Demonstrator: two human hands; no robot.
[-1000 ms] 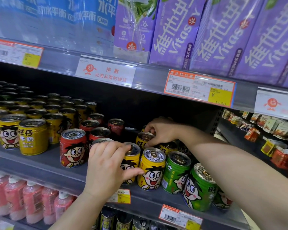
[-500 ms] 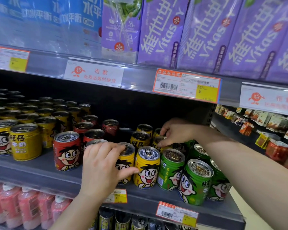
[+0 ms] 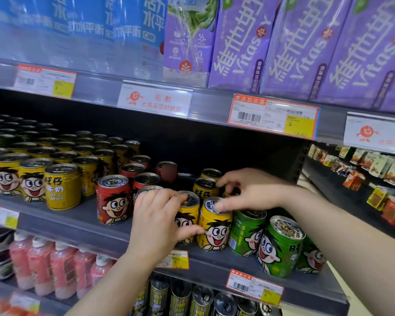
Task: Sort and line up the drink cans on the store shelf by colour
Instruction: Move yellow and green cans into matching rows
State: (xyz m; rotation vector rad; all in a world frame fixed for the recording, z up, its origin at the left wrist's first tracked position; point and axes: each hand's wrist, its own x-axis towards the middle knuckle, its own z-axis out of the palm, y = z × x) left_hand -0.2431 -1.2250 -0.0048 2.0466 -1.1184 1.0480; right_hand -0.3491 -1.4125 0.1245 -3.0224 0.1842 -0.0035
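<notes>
On the grey middle shelf [image 3: 62, 222] stand cartoon-faced drink cans. A block of yellow cans [image 3: 62, 185] fills the left. Red cans [image 3: 113, 199] stand in the middle. My left hand [image 3: 157, 220] wraps around a yellow can [image 3: 187, 215] at the front, thumb across its face. To its right stands another yellow can [image 3: 214, 226]; my right hand [image 3: 246, 192] rests fingertips on its top, with other fingers touching a yellow can [image 3: 205, 187] behind. Green cans [image 3: 281, 245] stand at the right front.
Purple cartons [image 3: 290, 42] and blue packs [image 3: 78, 26] fill the upper shelf, close above the cans. Pink bottles [image 3: 55, 267] and dark cans [image 3: 180, 297] stand on the shelf below. Price tags [image 3: 271, 117] line the shelf edges. Another aisle shelf [image 3: 363, 174] runs at far right.
My right hand has come forward from the back cans and now lies on the front yellow can's top. My left hand keeps its grip on the neighbouring yellow can.
</notes>
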